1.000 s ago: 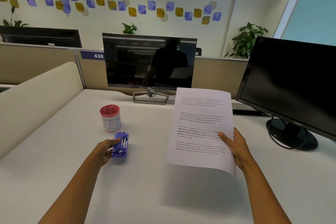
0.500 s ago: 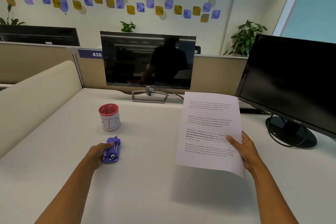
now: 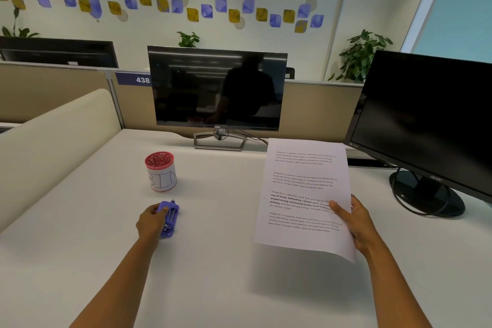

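Observation:
A printed white sheet of paper [image 3: 303,189] with several short paragraphs is held up above the desk. My right hand [image 3: 354,221] pinches its right edge, thumb on the front. A small purple hole punch [image 3: 170,217] lies on the white desk [image 3: 213,274] left of centre. My left hand [image 3: 150,222] grips the punch from its left side, thumb on top. Just behind it stands a red mesh cup [image 3: 160,171] wrapped in a white label reading "BIN".
A dark Dell monitor [image 3: 217,89] stands at the back centre, with its stand and cable on the desk. A second black monitor [image 3: 426,120] with a round base fills the right side. A cream padded divider [image 3: 53,141] borders the desk's left.
The purple punch in my left hand came down and now lies on the desk, a little nearer me. The sheet shifted slightly to the right with my right hand.

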